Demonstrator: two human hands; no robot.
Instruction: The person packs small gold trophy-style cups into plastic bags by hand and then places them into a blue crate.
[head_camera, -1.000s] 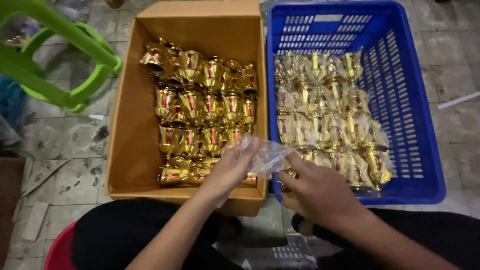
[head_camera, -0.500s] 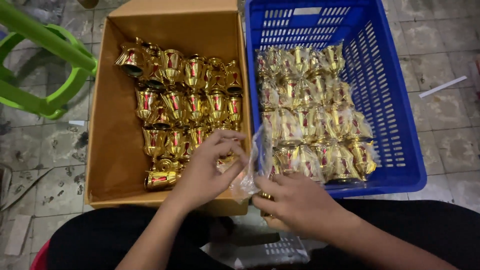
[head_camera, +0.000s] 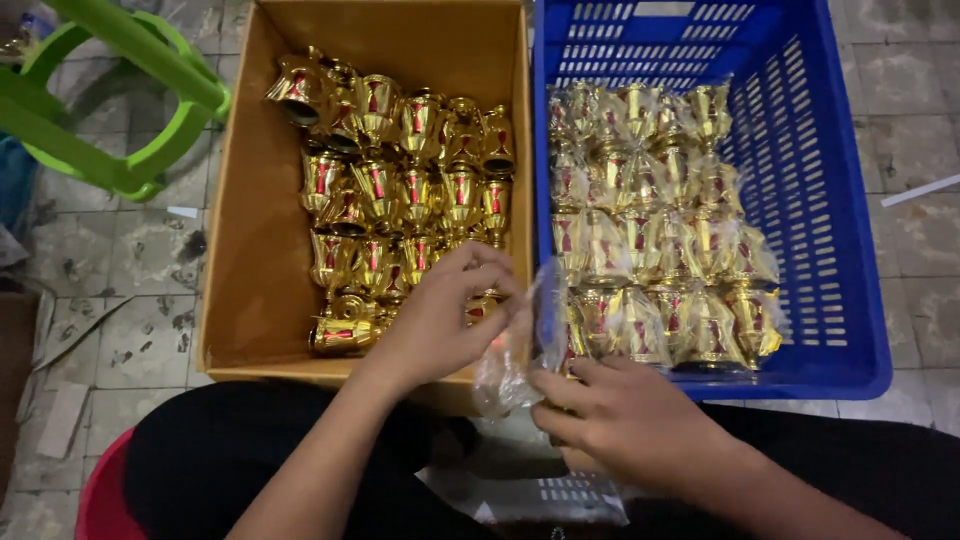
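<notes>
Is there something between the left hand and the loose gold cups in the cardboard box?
Nothing visible. The left hand already reaches into the cardboard box and rests on the gold cups. The right hand holds a clear plastic bag beside it.

A brown cardboard box (head_camera: 250, 260) stands left, a blue slotted plastic crate (head_camera: 820, 200) touching it on the right holds clear-wrapped gold pieces (head_camera: 650, 230), and a clear plastic bag (head_camera: 515, 350) hangs near between them.

Left hand (head_camera: 440, 320) grips a gold cup, seemingly; right hand (head_camera: 625, 420) holds a clear bag (head_camera: 510, 355).
</notes>
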